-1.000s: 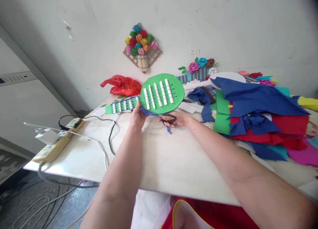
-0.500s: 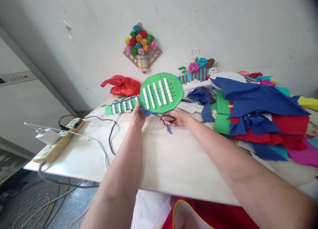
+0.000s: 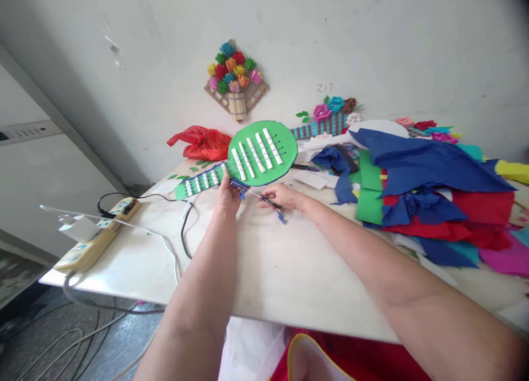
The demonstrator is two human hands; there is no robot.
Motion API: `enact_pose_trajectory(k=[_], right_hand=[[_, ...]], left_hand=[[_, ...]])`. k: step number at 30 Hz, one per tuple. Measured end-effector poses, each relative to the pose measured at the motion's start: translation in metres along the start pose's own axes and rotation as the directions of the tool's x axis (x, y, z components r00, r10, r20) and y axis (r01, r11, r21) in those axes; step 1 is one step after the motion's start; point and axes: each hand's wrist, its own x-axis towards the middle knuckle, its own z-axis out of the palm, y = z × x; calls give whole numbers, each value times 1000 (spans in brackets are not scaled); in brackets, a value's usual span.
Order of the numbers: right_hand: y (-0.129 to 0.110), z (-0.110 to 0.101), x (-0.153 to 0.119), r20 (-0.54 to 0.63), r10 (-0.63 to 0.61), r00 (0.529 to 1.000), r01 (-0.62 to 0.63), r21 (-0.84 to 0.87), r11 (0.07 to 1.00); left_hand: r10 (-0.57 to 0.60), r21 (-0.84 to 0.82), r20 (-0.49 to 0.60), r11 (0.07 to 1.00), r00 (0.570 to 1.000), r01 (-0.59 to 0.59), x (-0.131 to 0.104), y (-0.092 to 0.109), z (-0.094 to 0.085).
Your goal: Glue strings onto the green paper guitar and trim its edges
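Note:
A green paper lute (image 3: 285, 150) with white rolled strips and thin strings is held up above the table, its neck pointing left. My left hand (image 3: 228, 196) grips it where neck meets body, thumb on the front and fingers behind. Dark blue paper edges its rim, and a small blue piece hangs by my left fingers. My right hand (image 3: 283, 198) is closed on the handles of a pair of scissors (image 3: 270, 202). Their blades point left, reaching the lower edge of the lute near my left hand. A blue scrap (image 3: 281, 217) lies below the scissors.
A pile of blue, green and red paper (image 3: 438, 166) covers the table's right side. A red plastic bag (image 3: 200, 144) lies behind the lute's neck. At left are a power strip (image 3: 97, 235) and cables. A flower craft (image 3: 237, 81) hangs on the wall.
The lute has shifted slightly left and tilted, its neck end lower. The scissors have turned, so their blades now show along the lower edge by my left hand.

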Motion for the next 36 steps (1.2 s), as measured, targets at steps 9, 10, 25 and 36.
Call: enact_pose_trajectory(k=[9, 10, 25, 36], right_hand=[[-9, -20, -13, 198, 111, 974, -99, -67, 993], [-10, -23, -14, 219, 121, 968, -107, -75, 991], [-4, -76, -33, 325, 294, 899, -288, -68, 955], [-4, -74, -34, 323, 148, 935, -187, 93, 978]], left_hand=[[45, -27, 25, 999, 999, -44, 0, 0, 1], [44, -27, 23, 999, 999, -43, 1, 0, 0], [25, -69, 19, 997, 1000, -23, 1, 1, 0], [27, -69, 39, 997, 999, -24, 2, 0, -2]])
